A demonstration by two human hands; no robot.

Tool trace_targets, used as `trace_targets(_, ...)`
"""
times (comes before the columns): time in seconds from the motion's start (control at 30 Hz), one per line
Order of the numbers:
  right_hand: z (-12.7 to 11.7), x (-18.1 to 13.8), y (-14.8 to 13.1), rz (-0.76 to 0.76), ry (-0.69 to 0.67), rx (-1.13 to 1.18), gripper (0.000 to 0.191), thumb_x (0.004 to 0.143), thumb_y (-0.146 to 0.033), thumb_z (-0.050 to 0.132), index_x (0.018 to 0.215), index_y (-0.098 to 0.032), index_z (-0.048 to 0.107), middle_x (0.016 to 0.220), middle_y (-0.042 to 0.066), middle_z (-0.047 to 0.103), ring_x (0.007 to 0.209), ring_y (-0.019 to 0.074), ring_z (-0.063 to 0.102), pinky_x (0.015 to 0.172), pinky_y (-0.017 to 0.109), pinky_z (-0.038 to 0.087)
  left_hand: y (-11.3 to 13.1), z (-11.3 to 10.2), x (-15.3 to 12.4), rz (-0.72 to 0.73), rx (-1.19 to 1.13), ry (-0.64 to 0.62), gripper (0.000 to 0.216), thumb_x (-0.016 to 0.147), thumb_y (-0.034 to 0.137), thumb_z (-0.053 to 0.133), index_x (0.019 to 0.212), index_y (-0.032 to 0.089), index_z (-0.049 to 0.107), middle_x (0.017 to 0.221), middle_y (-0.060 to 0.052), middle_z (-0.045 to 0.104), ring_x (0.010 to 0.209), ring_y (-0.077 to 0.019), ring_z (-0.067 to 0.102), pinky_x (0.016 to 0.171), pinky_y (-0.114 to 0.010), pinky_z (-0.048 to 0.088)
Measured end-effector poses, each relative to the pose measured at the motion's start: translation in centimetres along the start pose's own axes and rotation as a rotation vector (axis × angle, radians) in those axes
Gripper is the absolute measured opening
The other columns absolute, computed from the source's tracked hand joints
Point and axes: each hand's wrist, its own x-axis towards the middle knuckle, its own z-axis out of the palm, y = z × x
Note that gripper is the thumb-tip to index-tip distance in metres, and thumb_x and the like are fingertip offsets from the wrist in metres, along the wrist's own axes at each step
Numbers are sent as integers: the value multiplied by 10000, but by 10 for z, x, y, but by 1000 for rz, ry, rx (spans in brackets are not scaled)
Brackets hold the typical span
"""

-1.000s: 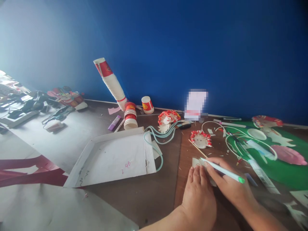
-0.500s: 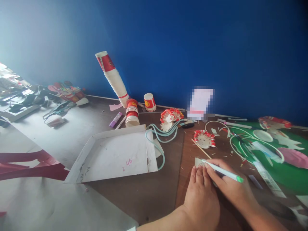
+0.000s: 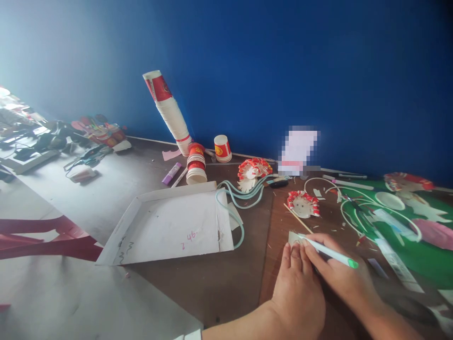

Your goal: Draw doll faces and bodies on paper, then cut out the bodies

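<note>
Prob. marking step: R hand [image 3: 345, 276] grips pen [image 3: 332, 254], L hand [image 3: 300, 290] flat on paper scrap [image 3: 293, 237]; next stroke needs scrap pinned.

I read pink handwritten "46" [image 3: 191, 235] on white box lid [image 3: 166, 208] at eight o'clock of my view; mark like "2" [image 3: 183, 246] just off its seven o'clock. Lid's eight o'clock: dark squiggles [image 3: 130, 248], no letters I can make out. Yellow emblem [image 3: 218, 150] on upturned cup [image 3: 226, 140], too small to read.
</note>
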Motion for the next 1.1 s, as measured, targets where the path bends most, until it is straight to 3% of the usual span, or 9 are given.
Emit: trace_targets(1.1, -5, 0, -6, 150, -124, 95, 364, 856, -613, 502, 884, -290, 668, 805, 8, 789, 673, 229, 751, 595, 310, 568, -1, -1, 0, -16, -17, 45, 507, 948, 314, 429, 1390, 112, 574, 1417, -131, 584, 1355, -278, 498, 1206, -445, 316)
